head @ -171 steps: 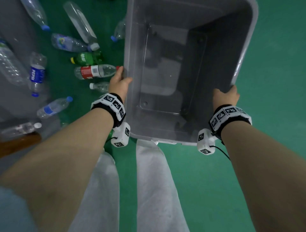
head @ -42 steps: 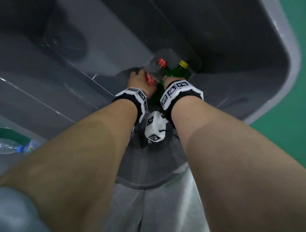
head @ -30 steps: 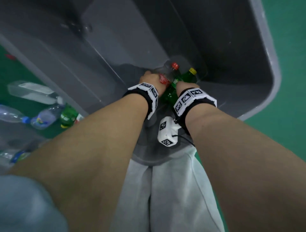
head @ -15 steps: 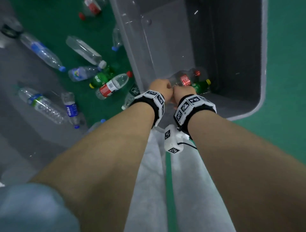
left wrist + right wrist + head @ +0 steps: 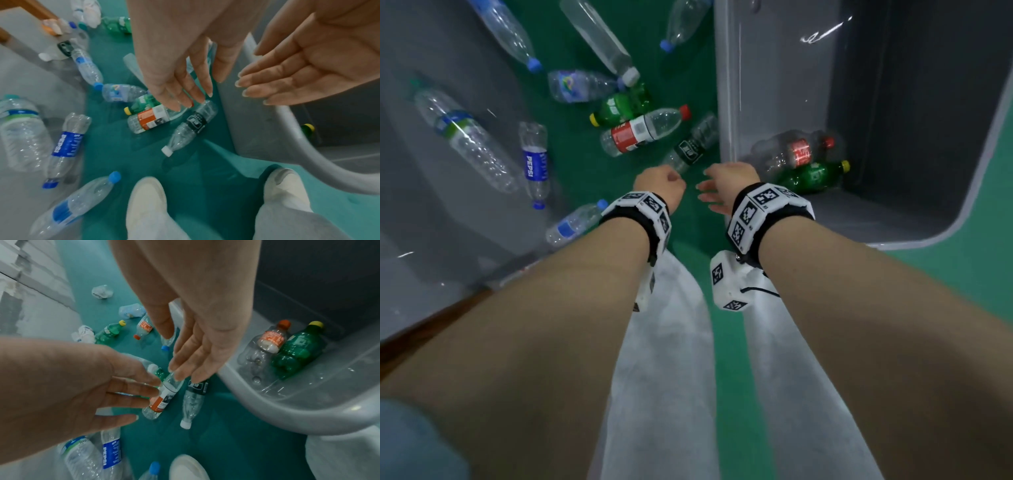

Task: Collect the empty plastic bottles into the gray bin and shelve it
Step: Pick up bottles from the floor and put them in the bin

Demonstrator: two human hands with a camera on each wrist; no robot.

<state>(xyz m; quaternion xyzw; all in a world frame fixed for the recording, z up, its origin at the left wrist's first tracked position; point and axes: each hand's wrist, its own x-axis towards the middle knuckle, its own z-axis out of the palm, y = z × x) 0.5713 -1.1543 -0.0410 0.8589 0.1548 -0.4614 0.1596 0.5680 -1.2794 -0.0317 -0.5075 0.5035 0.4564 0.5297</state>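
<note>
Both hands have come out of the gray bin (image 5: pixel 726 102) and swung left over the green floor (image 5: pixel 571 164); the red-labelled bottle (image 5: pixel 796 150) and the green bottle (image 5: pixel 810 176) they carried now lie side by side in the bin's near corner. The left hand (image 5: pixel 659 181) and right hand (image 5: pixel 726 181) hang empty, close together, their fingers (image 5: pixel 197 84) loosely straight and slightly parted, holding nothing.

Just ahead of and below the fingertips lie the nearest bottles still on the floor: a black-labelled bottle (image 5: pixel 693 145) right beside the bin's outer wall, its long axis slanting away with the white cap toward the person's feet, and a red-capped bottle (image 5: pixel 642 132) with a red-and-white label just left of it, lying more crosswise, cap pointing toward the bin. A green bottle with a yellow cap (image 5: pixel 619 106) sits just beyond. The right hand looks nearer the black-labelled one, the left nearer the red-capped one; each would likely close across a bottle's width. Many other bottles are scattered further left
</note>
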